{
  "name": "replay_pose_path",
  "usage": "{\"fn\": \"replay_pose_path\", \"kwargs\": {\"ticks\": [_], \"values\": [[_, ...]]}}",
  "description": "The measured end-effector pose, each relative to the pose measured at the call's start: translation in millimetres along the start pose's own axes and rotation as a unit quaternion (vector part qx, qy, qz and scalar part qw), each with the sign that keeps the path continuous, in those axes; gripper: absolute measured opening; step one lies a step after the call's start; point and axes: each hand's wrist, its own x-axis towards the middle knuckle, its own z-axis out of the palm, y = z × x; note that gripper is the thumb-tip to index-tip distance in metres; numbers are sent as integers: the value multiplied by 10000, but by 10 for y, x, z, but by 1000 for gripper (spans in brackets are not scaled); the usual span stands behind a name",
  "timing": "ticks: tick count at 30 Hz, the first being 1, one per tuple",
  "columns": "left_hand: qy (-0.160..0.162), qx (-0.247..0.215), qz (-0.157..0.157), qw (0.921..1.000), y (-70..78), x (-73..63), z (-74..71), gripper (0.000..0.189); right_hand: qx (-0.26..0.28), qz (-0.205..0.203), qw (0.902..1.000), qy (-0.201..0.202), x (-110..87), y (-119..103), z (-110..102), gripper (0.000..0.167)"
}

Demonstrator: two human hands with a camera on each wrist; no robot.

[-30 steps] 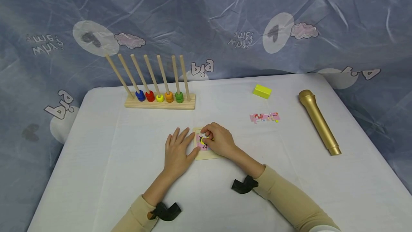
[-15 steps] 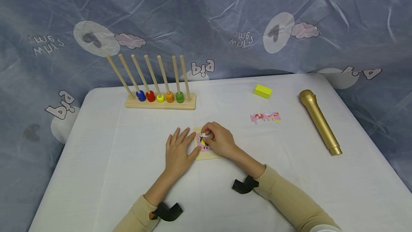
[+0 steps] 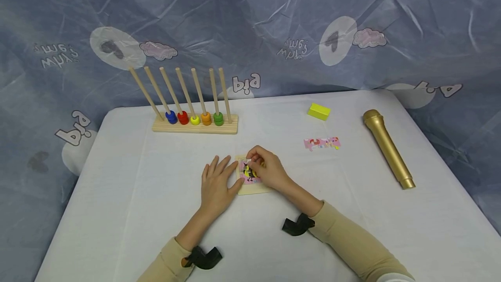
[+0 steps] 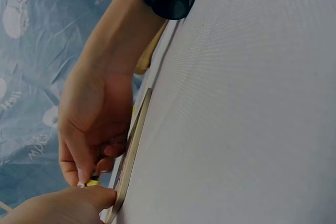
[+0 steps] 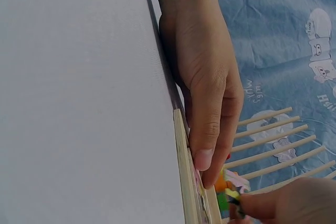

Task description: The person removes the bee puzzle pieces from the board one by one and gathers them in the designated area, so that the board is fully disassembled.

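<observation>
In the middle of the table lies a small wooden puzzle board [image 3: 254,189] with a yellow-and-black bee picture on pink. My left hand [image 3: 216,188] lies flat at its left side, fingers spread, with the thumb and index fingertip at the board's edge. Over the board's upper right is my right hand [image 3: 271,169], its thumb and index finger pinching a small puzzle piece [image 5: 233,198] with yellow and black on it. The right wrist view shows that piece raised above the board. The right hand covers the right part of the picture in the head view.
A pink strip of joined puzzle pieces [image 3: 322,143] lies to the right. Behind it sits a yellow block [image 3: 318,111], and a gold toy microphone [image 3: 389,149] lies farther right. At the back left stands a wooden peg rack [image 3: 194,128] with coloured beads.
My right hand has lifted slightly and shifted away from the bee picture, so more of the picture shows. The left hand has stayed in place.
</observation>
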Motion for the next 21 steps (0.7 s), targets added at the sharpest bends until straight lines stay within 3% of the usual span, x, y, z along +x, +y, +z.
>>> {"fn": "replay_pose_path", "kwargs": {"ticks": [10,21], "values": [[2,-18,1,10000,-4,-13,9,50,1069,533,9928,-88,10,-8,-253,12],[-75,-117,-95,9999,19,-2,3,49,918,751,9911,606,-210,344,-1024,19]]}}
